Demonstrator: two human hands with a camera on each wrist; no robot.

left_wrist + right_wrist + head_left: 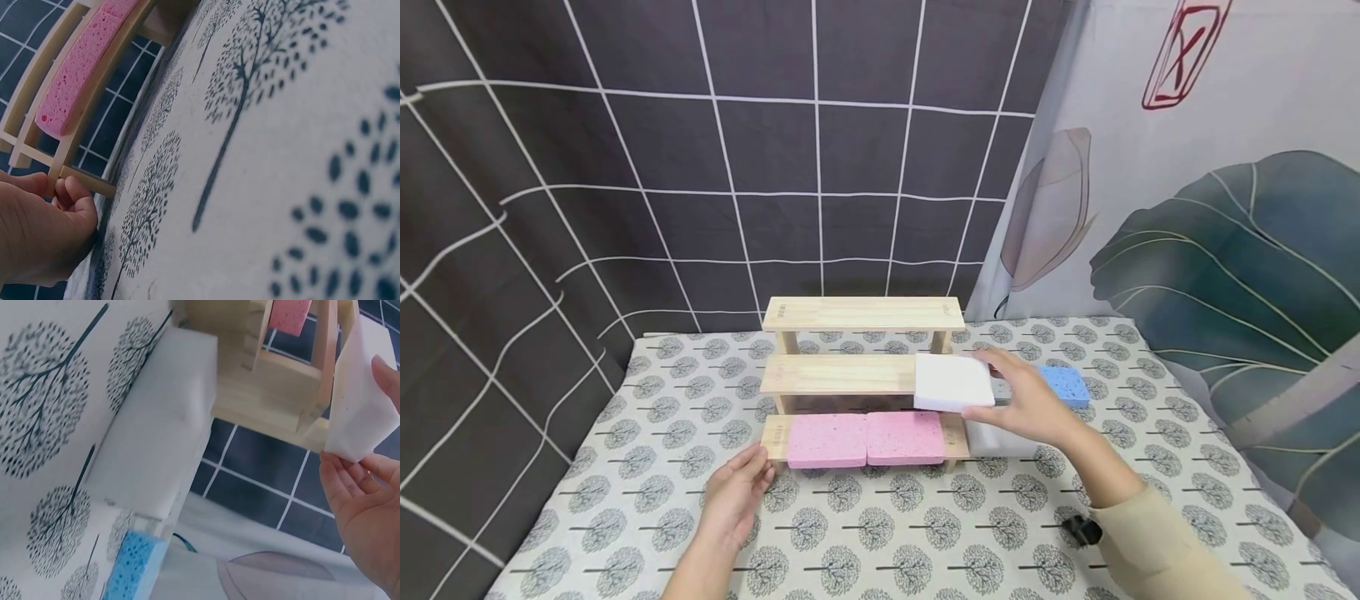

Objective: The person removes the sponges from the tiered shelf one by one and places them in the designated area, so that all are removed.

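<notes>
A three-tier wooden rack stands on the cloth. Two pink sponges lie side by side along its lowest tier. My left hand is at the left end of that tier; in the left wrist view, thumb and fingers pinch the rack's edge just below the pink sponge. A white sponge block is at the right end of the middle tier, gripped on its right side by my right hand. In the right wrist view the thumb presses one face of the white block, fingertips at its lower edge.
Right of the rack, partly behind my right hand, lie more white blocks and a blue sponge. The rack's top tier is bare wood. A tree-print cloth covers the table, with a dark grid curtain behind.
</notes>
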